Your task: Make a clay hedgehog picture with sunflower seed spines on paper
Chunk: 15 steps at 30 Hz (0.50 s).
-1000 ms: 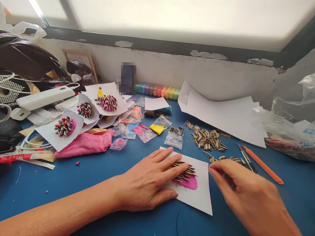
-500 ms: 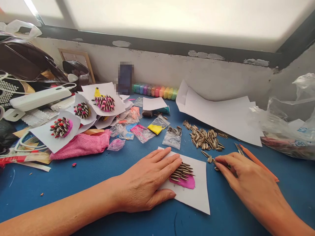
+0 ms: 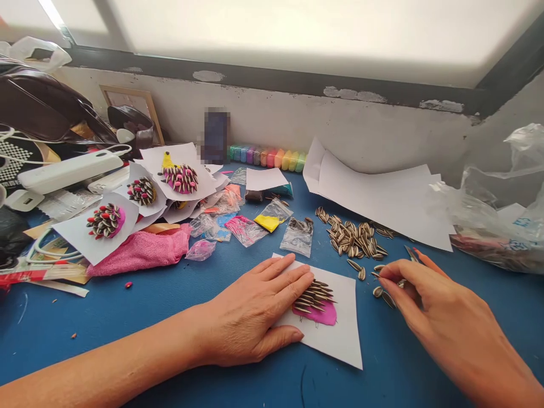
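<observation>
My left hand [image 3: 259, 311] lies flat with fingers stretched over the left part of a white paper sheet [image 3: 340, 345]. Beside its fingertips, a pink clay shape [image 3: 325, 313] on the sheet bears rows of striped sunflower seeds [image 3: 317, 296], partly covered by the fingers. To the right of the paper, my right hand [image 3: 429, 300] pinches one sunflower seed [image 3: 376, 275] between thumb and forefinger, just above the table. A few loose seeds [image 3: 385, 296] lie under and beside that hand. Behind it is a heap of sunflower seeds [image 3: 355, 238].
An orange craft knife [image 3: 429, 263] lies behind my right hand. Small bags of coloured clay [image 3: 272, 218] and a pink cloth [image 3: 144, 249] are at centre and left, near finished seed pictures [image 3: 106, 221]. White sheets [image 3: 378, 195] and a plastic bag [image 3: 497, 226] stand at back right.
My right hand has shifted slightly right and lifted a seed between thumb and forefinger; loose seeds beneath it now show. My left hand stays in place.
</observation>
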Each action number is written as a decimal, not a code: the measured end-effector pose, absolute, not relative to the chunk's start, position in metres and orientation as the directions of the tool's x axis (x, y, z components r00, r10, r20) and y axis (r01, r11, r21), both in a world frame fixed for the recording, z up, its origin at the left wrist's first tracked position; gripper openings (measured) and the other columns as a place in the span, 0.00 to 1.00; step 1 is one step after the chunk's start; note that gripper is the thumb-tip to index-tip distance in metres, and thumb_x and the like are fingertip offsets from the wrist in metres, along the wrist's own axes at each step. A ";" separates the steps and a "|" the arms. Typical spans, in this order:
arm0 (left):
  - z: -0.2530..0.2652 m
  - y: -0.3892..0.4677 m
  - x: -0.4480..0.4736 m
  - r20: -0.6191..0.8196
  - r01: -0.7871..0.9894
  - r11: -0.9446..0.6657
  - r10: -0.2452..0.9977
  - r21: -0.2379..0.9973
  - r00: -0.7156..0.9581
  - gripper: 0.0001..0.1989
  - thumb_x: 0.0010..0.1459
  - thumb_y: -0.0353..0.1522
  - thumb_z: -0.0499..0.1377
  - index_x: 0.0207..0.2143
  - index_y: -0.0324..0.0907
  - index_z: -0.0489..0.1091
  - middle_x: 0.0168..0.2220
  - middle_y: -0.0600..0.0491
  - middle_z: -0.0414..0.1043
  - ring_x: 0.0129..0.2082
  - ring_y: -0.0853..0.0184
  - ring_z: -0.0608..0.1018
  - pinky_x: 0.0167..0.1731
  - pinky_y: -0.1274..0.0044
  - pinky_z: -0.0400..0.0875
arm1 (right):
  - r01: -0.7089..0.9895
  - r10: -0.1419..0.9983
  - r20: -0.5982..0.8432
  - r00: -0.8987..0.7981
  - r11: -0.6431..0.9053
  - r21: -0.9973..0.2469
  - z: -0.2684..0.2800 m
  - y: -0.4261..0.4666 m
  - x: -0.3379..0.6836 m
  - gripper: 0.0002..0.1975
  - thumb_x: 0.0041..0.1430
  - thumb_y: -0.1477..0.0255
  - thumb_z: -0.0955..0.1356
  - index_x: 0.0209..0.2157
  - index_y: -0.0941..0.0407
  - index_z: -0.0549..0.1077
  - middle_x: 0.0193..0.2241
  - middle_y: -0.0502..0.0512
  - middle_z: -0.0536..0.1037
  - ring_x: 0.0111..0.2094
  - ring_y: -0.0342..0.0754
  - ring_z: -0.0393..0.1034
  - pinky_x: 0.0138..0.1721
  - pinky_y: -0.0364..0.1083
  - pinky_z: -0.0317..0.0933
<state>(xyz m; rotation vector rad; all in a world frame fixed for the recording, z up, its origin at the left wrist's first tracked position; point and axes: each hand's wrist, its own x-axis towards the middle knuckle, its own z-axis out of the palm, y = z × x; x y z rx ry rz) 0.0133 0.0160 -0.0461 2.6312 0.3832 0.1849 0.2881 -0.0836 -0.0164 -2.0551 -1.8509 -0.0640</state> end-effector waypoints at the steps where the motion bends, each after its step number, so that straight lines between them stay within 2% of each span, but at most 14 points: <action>1: -0.046 0.016 0.013 0.065 0.235 -0.849 0.300 0.472 0.952 0.37 0.68 0.43 0.54 0.71 0.39 0.44 0.71 0.45 0.50 0.71 0.47 0.51 0.68 0.55 0.49 | 0.960 0.954 0.270 0.128 -0.051 -0.274 -0.014 -0.085 0.285 0.16 0.66 0.57 0.61 0.31 0.49 0.74 0.21 0.49 0.76 0.21 0.47 0.73 0.19 0.44 0.61; 8: -0.047 0.016 0.013 0.076 0.235 -0.848 0.305 0.475 0.949 0.38 0.68 0.43 0.55 0.72 0.40 0.43 0.71 0.45 0.50 0.71 0.47 0.50 0.68 0.54 0.50 | 0.889 0.978 0.200 0.066 0.033 -0.457 -0.016 -0.088 0.261 0.08 0.62 0.65 0.66 0.31 0.49 0.76 0.25 0.45 0.79 0.20 0.41 0.70 0.21 0.41 0.63; 15: -0.050 0.016 0.013 0.092 0.225 -0.853 0.301 0.470 0.949 0.38 0.68 0.43 0.55 0.72 0.39 0.43 0.71 0.44 0.51 0.71 0.47 0.51 0.68 0.55 0.50 | 0.863 0.984 0.171 0.045 0.047 -0.502 -0.019 -0.083 0.249 0.08 0.62 0.68 0.67 0.29 0.49 0.75 0.22 0.43 0.77 0.20 0.39 0.69 0.20 0.39 0.60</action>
